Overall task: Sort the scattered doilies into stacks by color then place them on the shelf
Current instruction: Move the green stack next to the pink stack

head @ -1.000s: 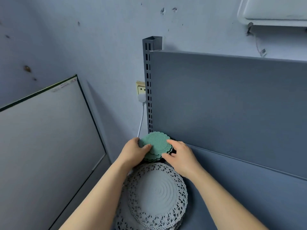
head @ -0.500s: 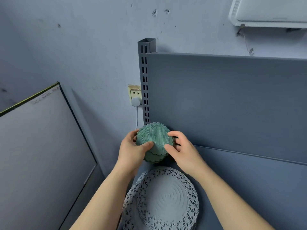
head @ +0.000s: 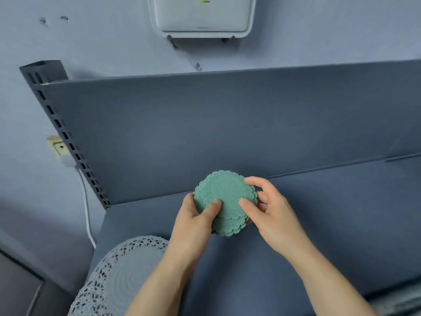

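Both hands grip one stack of green doilies. The left hand has its thumb pressed on top and its fingers curled under the near-left edge, and the right hand pinches the right side the same way. The stack sits low over the dark shelf, near the back panel. Whether its underside touches the shelf cannot be told. A stack of white lace doilies already lies on the shelf to the near left, apart from the green ones.

The green stack is not squared up, since its lower pieces stick out toward the near edge under the top one. It also looks tilted, so I think a loose or uneven release could let those lower pieces slide out and fan across the shelf. If one hand lets go before the other, the soft pile may sag and spill. Set down too far left, it could overlap the white lace and mix the colours
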